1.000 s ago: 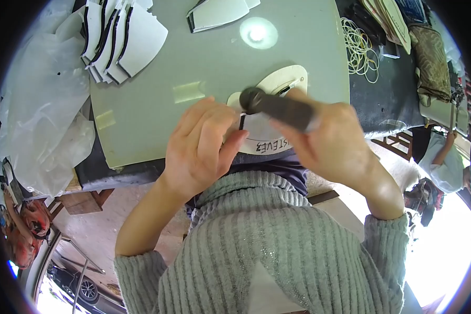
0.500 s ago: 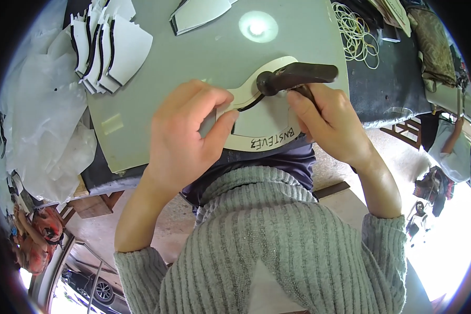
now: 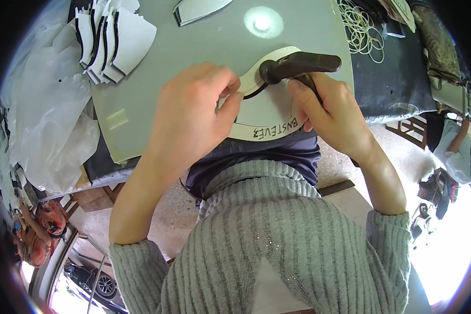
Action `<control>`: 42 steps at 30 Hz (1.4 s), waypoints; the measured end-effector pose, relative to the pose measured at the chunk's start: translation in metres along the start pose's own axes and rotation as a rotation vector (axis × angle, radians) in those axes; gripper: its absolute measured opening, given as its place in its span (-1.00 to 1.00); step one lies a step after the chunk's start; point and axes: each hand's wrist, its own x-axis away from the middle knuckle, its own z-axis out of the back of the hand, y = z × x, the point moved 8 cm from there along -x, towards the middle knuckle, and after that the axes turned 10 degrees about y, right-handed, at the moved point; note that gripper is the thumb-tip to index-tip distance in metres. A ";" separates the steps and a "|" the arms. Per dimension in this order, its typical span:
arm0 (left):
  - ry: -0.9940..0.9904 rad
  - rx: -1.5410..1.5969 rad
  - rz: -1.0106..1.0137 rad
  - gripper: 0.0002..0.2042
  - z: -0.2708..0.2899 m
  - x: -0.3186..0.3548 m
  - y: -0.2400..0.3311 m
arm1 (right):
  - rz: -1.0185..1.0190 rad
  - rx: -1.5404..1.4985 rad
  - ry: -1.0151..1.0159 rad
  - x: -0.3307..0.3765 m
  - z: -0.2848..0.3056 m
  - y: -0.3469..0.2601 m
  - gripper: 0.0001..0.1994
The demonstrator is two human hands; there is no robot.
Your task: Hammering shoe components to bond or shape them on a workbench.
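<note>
A hammer (image 3: 304, 65) with a dark head is gripped by its handle in my right hand (image 3: 336, 116). Its round face is over or on the black edge strip (image 3: 256, 92) of a white curved sheet piece (image 3: 267, 109); contact is unclear. The sheet lies on a cream, curved template (image 3: 272, 134) with handwriting on its near border, at the table's near edge. My left hand (image 3: 193, 107) is closed in a pinch at the left end of the black strip, thumb and forefinger over the white piece. What lies between those fingertips is mostly hidden.
Several white curved pieces with black edges (image 3: 133, 44) are stacked at the far left of the grey-green tabletop (image 3: 193, 49). Another white piece (image 3: 201, 9) lies at the far edge. Clear plastic (image 3: 52, 115) spreads left; coiled pale cord (image 3: 363, 36) lies right. Other people sit at both sides.
The view has shifted slightly. My left thumb has moved up toward the forefinger at the black strip. The hammer stays at nearly the same place on the piece.
</note>
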 end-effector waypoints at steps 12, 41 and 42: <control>-0.090 -0.172 -0.003 -0.92 -0.005 0.003 0.016 | 0.070 0.129 -0.034 0.008 -0.007 -0.004 -0.62; 0.193 -0.100 -0.278 -0.83 0.004 0.035 0.018 | 0.186 0.157 -0.068 0.009 -0.005 -0.020 -0.68; 0.195 -0.132 -0.321 -0.83 0.004 0.036 0.022 | 0.193 0.162 -0.070 0.012 -0.004 -0.019 -0.68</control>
